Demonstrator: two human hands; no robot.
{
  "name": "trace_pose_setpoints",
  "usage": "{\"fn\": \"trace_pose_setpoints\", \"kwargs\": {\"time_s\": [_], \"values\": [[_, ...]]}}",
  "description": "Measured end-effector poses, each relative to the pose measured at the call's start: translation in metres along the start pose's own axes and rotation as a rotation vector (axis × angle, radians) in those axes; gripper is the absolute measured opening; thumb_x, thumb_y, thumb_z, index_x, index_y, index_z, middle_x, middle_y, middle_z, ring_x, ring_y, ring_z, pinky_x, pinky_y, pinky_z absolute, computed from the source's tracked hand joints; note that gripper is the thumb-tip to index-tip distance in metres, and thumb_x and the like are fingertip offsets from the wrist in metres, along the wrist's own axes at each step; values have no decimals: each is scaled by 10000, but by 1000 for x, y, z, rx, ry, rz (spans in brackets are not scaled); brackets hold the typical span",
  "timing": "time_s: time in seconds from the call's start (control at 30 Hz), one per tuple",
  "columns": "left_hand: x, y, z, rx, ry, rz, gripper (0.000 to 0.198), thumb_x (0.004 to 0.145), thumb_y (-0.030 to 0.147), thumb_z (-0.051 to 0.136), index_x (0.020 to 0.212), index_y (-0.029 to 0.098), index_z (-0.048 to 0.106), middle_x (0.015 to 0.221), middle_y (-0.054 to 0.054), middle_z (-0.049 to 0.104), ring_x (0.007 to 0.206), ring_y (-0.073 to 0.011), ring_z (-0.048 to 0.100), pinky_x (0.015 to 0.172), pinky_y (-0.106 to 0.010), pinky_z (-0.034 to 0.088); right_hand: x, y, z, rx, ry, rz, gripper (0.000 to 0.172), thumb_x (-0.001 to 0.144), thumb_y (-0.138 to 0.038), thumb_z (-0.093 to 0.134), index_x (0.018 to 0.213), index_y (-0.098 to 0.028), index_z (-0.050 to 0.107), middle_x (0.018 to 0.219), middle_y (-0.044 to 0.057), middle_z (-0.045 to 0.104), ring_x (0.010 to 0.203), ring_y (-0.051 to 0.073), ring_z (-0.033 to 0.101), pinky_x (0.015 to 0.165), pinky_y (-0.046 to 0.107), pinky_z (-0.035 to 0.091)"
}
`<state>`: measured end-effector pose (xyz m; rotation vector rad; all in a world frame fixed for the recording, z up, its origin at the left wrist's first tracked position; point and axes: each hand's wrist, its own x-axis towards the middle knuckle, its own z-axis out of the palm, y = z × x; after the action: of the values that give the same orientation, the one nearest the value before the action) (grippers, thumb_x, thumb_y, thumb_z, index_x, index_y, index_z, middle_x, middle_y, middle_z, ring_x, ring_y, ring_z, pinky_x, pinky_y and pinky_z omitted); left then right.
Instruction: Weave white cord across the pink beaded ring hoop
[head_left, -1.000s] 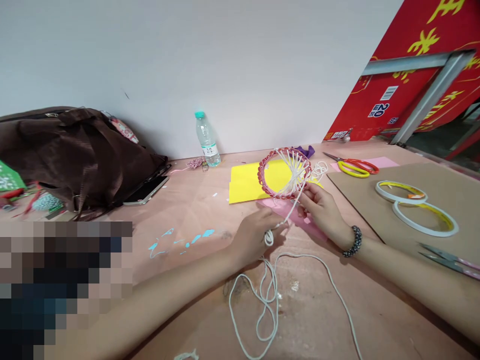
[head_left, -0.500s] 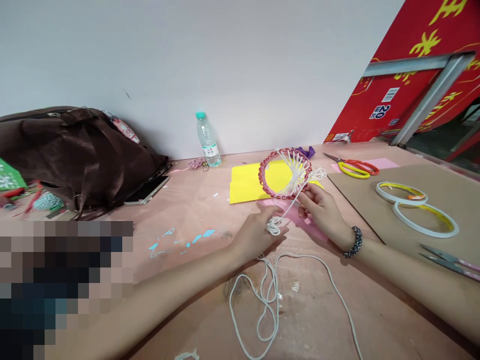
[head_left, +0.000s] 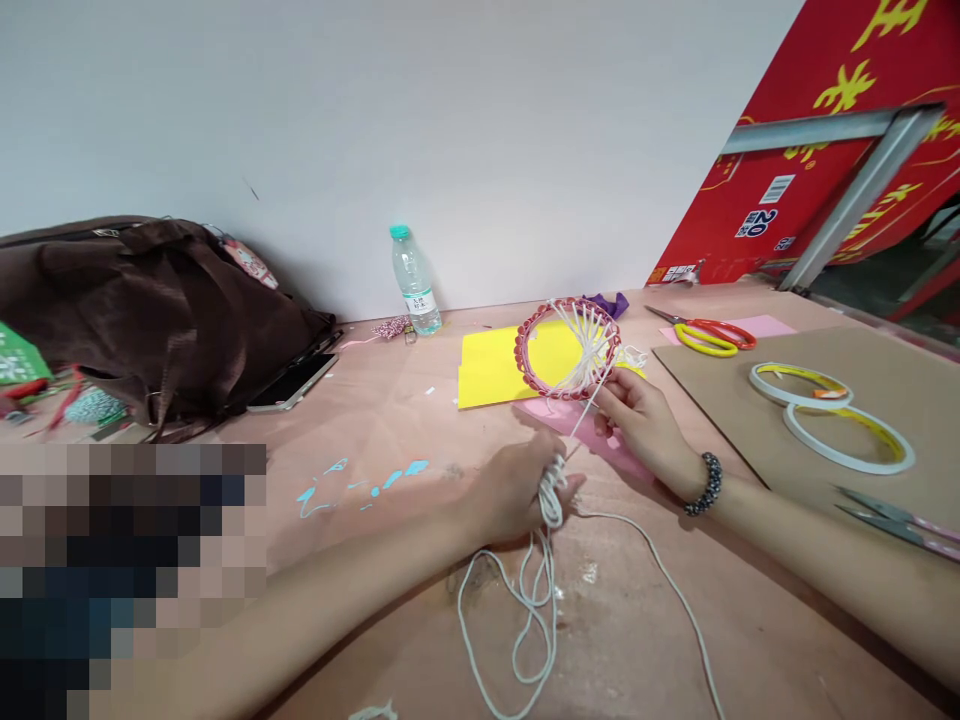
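Note:
My right hand point(head_left: 636, 418) grips the lower right rim of a hoop point(head_left: 519, 350) wrapped in dark red cord. White strings fan across the hoop's right part and gather near that rim. My left hand point(head_left: 517, 482) is closed around a small bundle of white cord point(head_left: 552, 500), below and left of the hoop. A straight length of this cord runs from the bundle up to the hoop's edge by my right fingers. More cord lies in loose loops on the table below my left hand.
Yellow paper point(head_left: 487, 370) and pink paper point(head_left: 622, 455) lie under the hoop. Scissors point(head_left: 709, 338), two tape rings point(head_left: 851, 440), brown cardboard point(head_left: 720, 390) and pliers point(head_left: 892, 520) are at right. A water bottle point(head_left: 417, 285), phone point(head_left: 296, 383) and brown bag point(head_left: 150, 310) stand or lie left.
My left hand has moved slightly down and toward me with the cord bundle, and its fingers have closed more around it. The hoop and my right hand have hardly moved.

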<state>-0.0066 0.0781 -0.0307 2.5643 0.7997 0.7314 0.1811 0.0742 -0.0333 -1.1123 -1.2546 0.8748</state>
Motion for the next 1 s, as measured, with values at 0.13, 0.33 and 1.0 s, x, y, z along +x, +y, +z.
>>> {"fn": "trace_pose_setpoints", "kwargs": {"time_s": [0.13,0.33,1.0], "values": [[5,-5,-4,-129,67,-223,224,826,318,569,1004,185,536,666,34,581,548,-114,549,490,-202,387,1,1,0,10,-3,3,213,846,-388,563,862,-183,510,569,-65,488,442,78,479,398,195,353],[4,-1,-3,192,171,401,142,841,324,580,794,203,638,1122,-71,629,1117,-228,524,932,-372,404,1,0,0,38,-7,1,216,826,-369,593,910,-181,527,604,-56,508,452,80,472,411,207,370],[4,1,-4,219,269,603,29,824,236,604,825,207,601,1111,-43,640,1137,-204,522,985,-384,382,-1,-1,1,30,4,7,185,834,-356,592,836,-186,517,580,-65,491,444,67,460,383,185,327]]}}
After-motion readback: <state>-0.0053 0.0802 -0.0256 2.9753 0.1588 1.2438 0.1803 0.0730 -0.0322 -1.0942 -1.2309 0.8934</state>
